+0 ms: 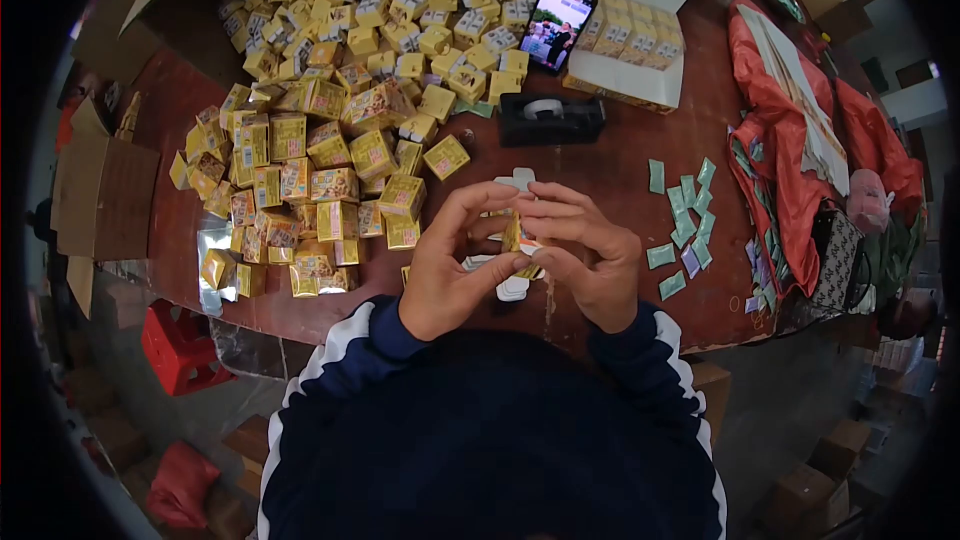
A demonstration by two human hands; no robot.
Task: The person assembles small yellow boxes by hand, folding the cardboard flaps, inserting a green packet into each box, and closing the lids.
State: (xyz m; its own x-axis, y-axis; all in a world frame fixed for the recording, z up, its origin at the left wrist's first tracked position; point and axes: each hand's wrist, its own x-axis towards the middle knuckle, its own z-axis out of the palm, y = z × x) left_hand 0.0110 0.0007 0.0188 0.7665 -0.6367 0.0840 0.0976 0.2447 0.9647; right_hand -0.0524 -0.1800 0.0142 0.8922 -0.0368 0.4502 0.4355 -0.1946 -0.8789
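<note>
Between my two hands is a small yellow box (513,236), partly covered by fingers. My left hand (447,262) curls round its left side, with the thumb along the lower edge. From the right, my right hand (592,252) closes on the same box with thumb and fingertips. Under the hands, pale flat pieces (512,289) lie on the table, mostly hidden. To the left of my left hand sits a pile of shiny gold printed boxes (310,185). Several small green sachets (683,215) are scattered to the right of my right hand.
A heap of small yellow boxes (400,10) covers the back of the red table (620,150). A phone (557,25) leans by an open carton of packed boxes (630,35). In front stands a black tape dispenser (550,120). Red plastic bags (765,70) lie at right.
</note>
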